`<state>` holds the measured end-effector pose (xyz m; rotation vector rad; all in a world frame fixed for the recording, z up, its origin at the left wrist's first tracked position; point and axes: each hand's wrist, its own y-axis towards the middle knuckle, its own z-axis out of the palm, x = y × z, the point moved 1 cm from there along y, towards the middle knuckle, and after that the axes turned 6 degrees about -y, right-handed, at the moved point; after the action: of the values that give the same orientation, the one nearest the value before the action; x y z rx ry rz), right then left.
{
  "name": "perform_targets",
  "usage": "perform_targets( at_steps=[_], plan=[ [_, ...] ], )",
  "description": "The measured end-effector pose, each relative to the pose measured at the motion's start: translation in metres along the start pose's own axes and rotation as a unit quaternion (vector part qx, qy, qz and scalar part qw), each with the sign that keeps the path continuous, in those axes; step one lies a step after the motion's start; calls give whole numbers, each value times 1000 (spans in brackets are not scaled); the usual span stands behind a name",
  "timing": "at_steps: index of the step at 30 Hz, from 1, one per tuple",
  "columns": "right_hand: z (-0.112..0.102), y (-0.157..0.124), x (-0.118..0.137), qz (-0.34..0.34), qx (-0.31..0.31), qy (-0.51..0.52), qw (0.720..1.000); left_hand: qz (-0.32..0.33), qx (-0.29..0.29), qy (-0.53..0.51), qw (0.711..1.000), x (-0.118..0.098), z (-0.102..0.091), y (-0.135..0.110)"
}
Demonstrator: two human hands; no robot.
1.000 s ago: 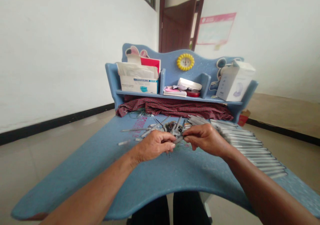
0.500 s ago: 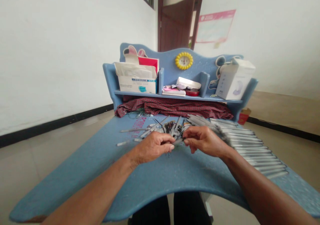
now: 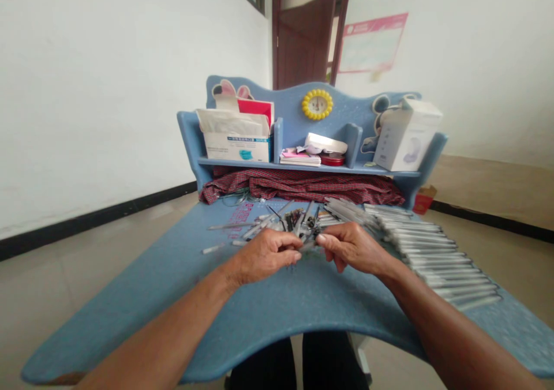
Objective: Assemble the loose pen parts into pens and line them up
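The left hand (image 3: pixel 266 255) pinched a small, thin, clear-grey plastic piece (image 3: pixel 307 246) over the blue table (image 3: pixel 303 303), near a messy pile of clear and black plastic parts (image 3: pixel 298 221). The right hand (image 3: pixel 352 249) curled beside it; I couldn't tell if it gripped anything.

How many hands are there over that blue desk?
2: the left hand, pinching a slim translucent piece, and the right hand, close to its right end. None seem hidden.

Soft, even light casts faint shadows on the desk (image 3: pixel 277 306), the slender tubes (image 3: pixel 433 257) blurred, edges stretched
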<state>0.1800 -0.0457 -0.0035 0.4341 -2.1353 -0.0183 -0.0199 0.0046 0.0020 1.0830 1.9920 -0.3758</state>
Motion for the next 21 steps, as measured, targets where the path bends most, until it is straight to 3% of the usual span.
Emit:
perform_targets(
  at_steps=[10,16,21],
  plan=[
    [3,-1,-4,4,-6,17,1000,0,2,2,1000,5,3,1],
    [6,-1,-4,27,9,0,1000,25,-20,31,999,5,2,1],
    [5,-2,-4,17,-14,40,999,20,-47,27,998,5,3,2]
  ],
)
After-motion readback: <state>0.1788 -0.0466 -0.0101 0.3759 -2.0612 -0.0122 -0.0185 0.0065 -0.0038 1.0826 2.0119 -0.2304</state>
